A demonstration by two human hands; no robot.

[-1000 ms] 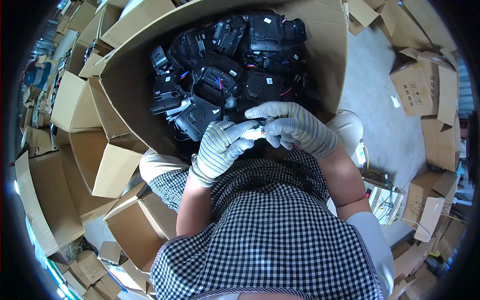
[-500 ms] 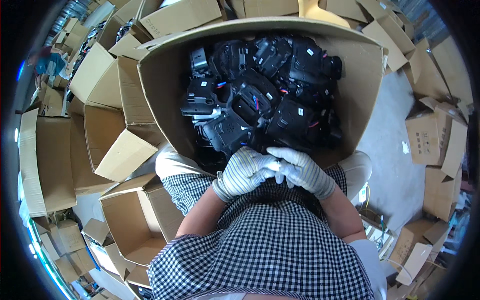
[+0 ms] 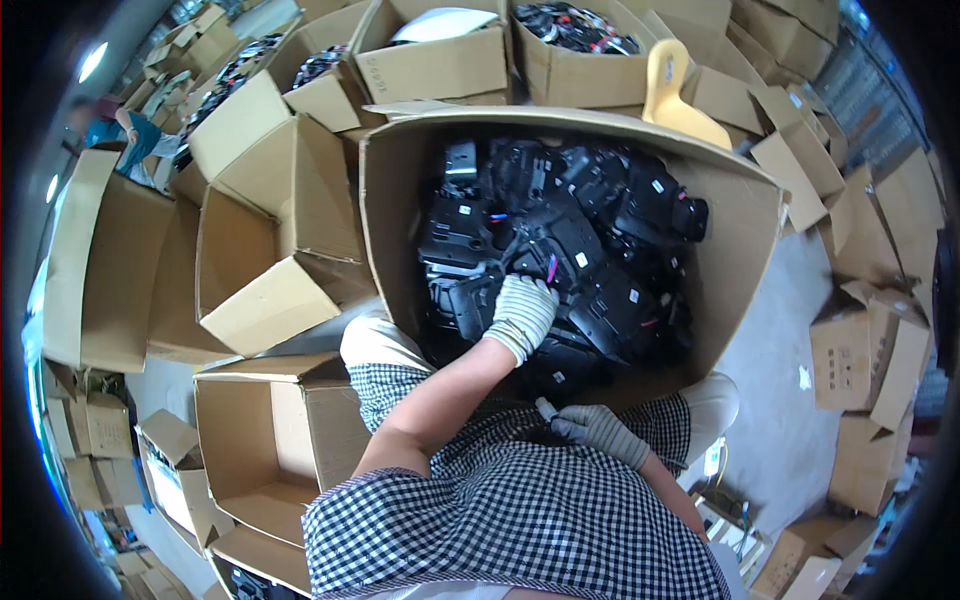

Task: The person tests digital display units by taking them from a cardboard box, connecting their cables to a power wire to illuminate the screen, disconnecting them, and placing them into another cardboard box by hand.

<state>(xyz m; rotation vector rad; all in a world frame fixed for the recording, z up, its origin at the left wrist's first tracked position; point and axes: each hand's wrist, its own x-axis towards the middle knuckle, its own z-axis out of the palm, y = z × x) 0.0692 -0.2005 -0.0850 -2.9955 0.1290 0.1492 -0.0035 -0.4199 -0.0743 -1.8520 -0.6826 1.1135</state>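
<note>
We record one large cardboard box (image 3: 745, 225), open at the top, standing against the knees and filled with black plastic parts (image 3: 570, 240). Our left hand (image 3: 522, 312), in a striped knit glove, reaches into the box and rests on the pile, fingers curled down among the parts; we cannot tell whether they grip one. Our right hand (image 3: 598, 430), gloved alike, lies at the lap by the box's near wall, fingers pressed together around a small pale piece (image 3: 545, 407). More open boxes (image 3: 270, 240) stand to the left.
</note>
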